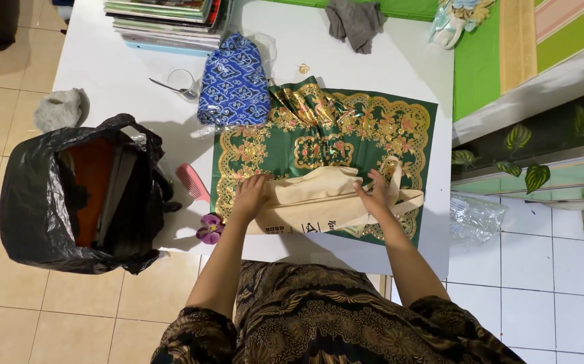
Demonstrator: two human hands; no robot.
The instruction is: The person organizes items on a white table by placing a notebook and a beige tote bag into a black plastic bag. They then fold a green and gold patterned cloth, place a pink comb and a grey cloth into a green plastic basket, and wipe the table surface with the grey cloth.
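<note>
The left hand point(250, 194) presses flat, fingers spread and unclenched, on the left end of a cream cloth bag point(319, 202), while the right hand point(375, 193) pinches the bag's fabric near its straps. The bag lies across the near edge of a green and gold patterned cloth point(373, 125) on the white table point(117, 67). A blue patterned bundle point(233, 82) sits behind, a pink comb point(191, 182) and a black plastic bag point(29, 202) lie to the left.

one head-worn view looks almost straight down from above the person, at moderate height. the white table point(103, 67) fills the upper middle of the frame, tiled floor point(70, 317) the lower left, the person's lap the bottom centre.
</note>
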